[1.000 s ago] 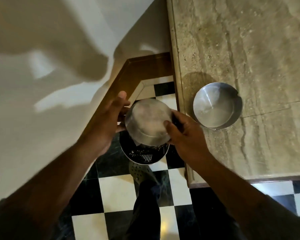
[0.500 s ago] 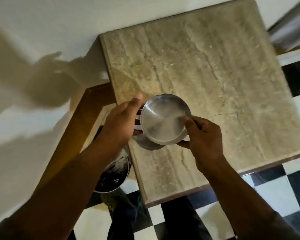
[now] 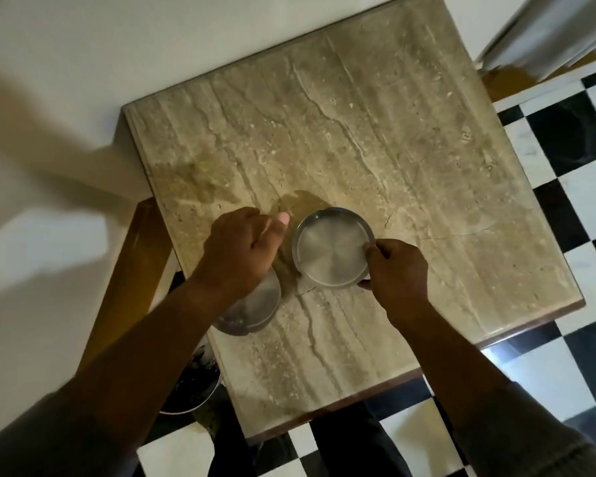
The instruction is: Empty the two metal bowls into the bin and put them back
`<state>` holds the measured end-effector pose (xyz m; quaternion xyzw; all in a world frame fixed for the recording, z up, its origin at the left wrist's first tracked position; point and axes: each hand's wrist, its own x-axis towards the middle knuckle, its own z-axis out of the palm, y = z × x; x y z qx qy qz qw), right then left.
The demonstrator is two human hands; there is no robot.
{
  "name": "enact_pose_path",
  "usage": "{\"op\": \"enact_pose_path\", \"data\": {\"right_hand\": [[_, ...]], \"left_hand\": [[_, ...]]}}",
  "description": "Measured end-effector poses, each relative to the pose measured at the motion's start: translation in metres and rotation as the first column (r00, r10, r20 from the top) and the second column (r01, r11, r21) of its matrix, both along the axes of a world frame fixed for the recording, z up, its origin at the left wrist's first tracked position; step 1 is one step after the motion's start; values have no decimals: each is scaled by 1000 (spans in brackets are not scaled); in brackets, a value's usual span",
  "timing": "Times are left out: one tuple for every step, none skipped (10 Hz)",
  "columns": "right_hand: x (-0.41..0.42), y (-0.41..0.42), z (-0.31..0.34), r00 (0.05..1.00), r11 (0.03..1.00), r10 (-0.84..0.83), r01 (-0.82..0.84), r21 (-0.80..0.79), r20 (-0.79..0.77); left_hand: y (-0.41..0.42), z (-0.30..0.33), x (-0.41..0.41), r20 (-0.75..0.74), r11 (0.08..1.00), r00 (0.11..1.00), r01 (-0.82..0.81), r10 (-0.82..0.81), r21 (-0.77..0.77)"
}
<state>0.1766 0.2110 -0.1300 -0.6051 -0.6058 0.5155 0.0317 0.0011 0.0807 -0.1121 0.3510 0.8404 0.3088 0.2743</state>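
right hand [image 3: 398,270] pinches the right metal bowl [image 3: 332,248] by its rim on the marble table [image 3: 427,166]; left hand [image 3: 243,249], loosely curled, covers the left bowl [image 3: 255,309].

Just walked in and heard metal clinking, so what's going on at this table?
A person is handling two metal bowls on the marble table. The right hand pinches the rim of the upright bowl, which looks empty. The left hand is over the second bowl near the table's edge. The bin stands on the floor below.
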Motion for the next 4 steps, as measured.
{"op": "enact_pose_path", "data": {"right_hand": [[-1,0,-8,998,998,58,-58,0,30],[1,-1,-14,987,989,137,-140,39,85],[7,1,-18,969,976,202,-212,55,143],[8,-6,-1,948,961,258,-271,51,187]], "left_hand": [[-14,-4,-3,-9,990,995,-102,102,-101],[-31,3,-5,-24,971,990,-141,139,-193],[-49,16,-8,-48,969,990,-141,133,-205],[-82,34,-8,-49,965,977,-211,206,-153]]}}
